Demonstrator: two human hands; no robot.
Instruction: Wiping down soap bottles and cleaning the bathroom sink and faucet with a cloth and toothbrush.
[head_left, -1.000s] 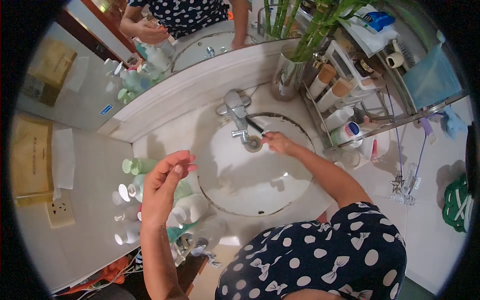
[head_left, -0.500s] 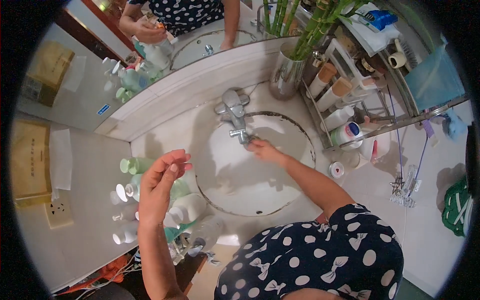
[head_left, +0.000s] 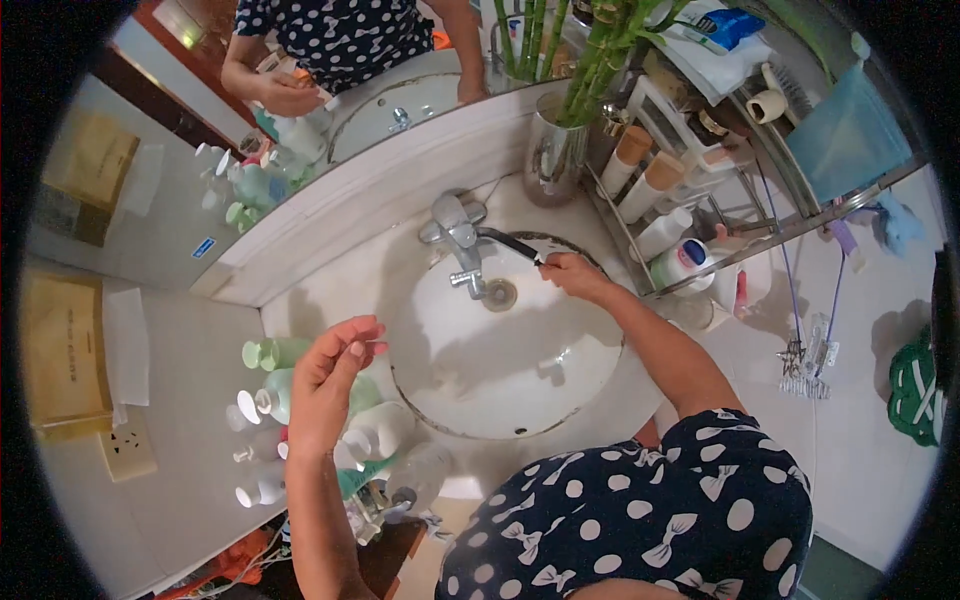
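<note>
My right hand [head_left: 575, 275] is closed around one end of a slim dark bar [head_left: 512, 243] over the sink's far right rim. Its other end reaches the chrome tap [head_left: 455, 222]; whether the two are joined, I cannot tell. Beneath the spout, the round drain [head_left: 499, 294] shows in the white oval sink [head_left: 470, 385]. My left hand [head_left: 335, 365] is raised left of the basin, fingers curled in toward the thumb. The mirror [head_left: 215, 180] shows a bit of orange at this hand, but what it holds, if anything, is unclear.
Several pump bottles and tubes [head_left: 375, 428] crowd the counter left of the sink. A glass vase [head_left: 555, 150] with bamboo stalks stands behind it. Right of that, a metal rack [head_left: 760, 240] holds bottles, jars and a blue pouch [head_left: 850, 130]. Metal clips hang on the right wall.
My right hand has moved right and away from the drain, uncovering it, and now grips the dark bar. My left hand has barely shifted. The whole view has tilted slightly.
</note>
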